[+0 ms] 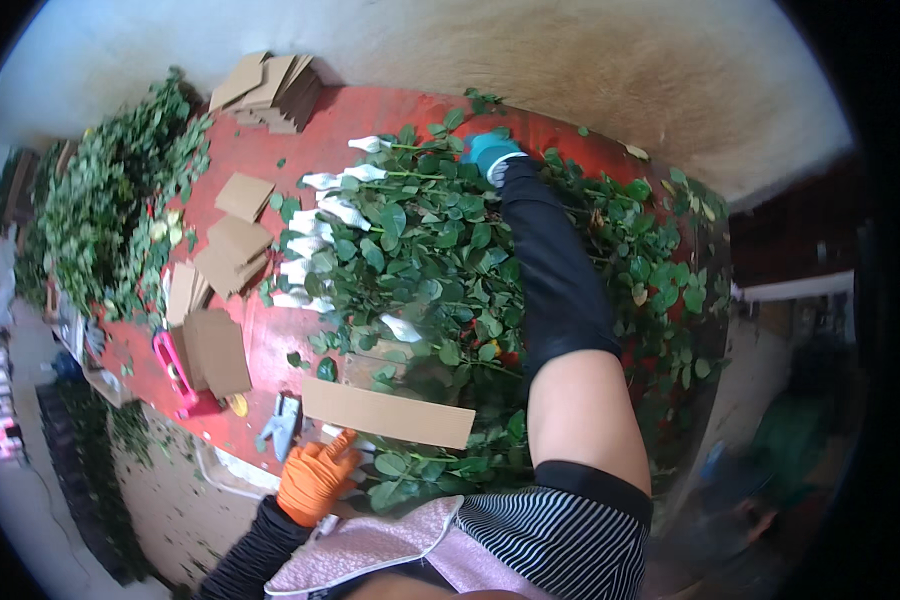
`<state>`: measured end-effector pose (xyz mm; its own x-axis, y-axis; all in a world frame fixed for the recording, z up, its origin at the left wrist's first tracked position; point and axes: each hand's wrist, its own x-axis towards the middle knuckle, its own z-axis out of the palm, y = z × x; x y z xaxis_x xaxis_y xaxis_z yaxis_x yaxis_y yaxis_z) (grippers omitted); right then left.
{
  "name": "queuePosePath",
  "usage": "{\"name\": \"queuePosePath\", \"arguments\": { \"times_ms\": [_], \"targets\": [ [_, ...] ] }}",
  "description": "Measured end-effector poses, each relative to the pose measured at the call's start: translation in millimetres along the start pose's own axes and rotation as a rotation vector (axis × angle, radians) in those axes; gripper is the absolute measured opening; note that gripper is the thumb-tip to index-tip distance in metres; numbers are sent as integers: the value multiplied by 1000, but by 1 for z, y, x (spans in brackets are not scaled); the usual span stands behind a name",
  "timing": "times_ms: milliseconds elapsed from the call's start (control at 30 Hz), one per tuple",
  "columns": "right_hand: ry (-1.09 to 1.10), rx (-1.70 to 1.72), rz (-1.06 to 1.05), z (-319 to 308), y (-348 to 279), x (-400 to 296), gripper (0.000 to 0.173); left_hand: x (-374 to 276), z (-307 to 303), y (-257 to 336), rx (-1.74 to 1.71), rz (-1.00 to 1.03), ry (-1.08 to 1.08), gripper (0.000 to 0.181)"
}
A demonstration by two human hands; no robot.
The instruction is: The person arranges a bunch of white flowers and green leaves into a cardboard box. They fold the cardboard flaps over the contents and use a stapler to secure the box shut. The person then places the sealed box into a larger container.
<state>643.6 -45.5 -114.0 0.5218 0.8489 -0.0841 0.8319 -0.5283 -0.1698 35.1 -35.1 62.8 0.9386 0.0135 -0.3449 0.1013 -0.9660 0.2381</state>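
My left hand (316, 480), in an orange glove, rests at the near table edge by a rose stem with a white-netted bud; whether it grips anything is unclear. A corrugated cardboard strip (388, 414) lies just beyond it, and a grey stapler-like tool (281, 427) is at its upper left. My right arm reaches across the leafy stems, and my right hand (493, 152), in a teal glove, is among leaves at the far side, its fingers partly hidden. Rose stems with green leaves (435, 247) lie in a row, their buds covered in white netting (311, 225).
The red table (225, 157) holds stacked cardboard pieces (270, 90), more cardboard sheets (217, 352) and a pink tool or holder (172, 367). A heap of leafy stems (112, 195) lies at the left. A wall (607, 75) borders the far side. A blurred person is at the lower right.
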Motion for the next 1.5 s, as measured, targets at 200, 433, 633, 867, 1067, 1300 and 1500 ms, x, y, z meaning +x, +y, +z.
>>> {"name": "queuePosePath", "arguments": {
  "times_ms": [200,433,633,867,1067,1300,1500],
  "targets": [
    [60,-79,4,-18,-48,-2,31,-5,7,4,-91,-33,41,56],
    [446,430,-271,-176,-58,-97,28,-5,9,-4,-50,18,56,52],
    [587,253,-287,-204,-101,-178,22,-9,2,-10,-34,66,73,49],
    [479,467,175,-166,-28,-259,31,-10,11,-22,-248,183,194,54],
    [550,1128,34,-232,-228,-378,30,-11,29,-31,-321,265,292,57],
    [59,248,32,-90,-267,-463,32,-14,38,-42,-400,308,297,56],
    [132,-105,-135,-102,-287,-467,25,-11,43,-46,-378,350,365,54]
  ]
}}
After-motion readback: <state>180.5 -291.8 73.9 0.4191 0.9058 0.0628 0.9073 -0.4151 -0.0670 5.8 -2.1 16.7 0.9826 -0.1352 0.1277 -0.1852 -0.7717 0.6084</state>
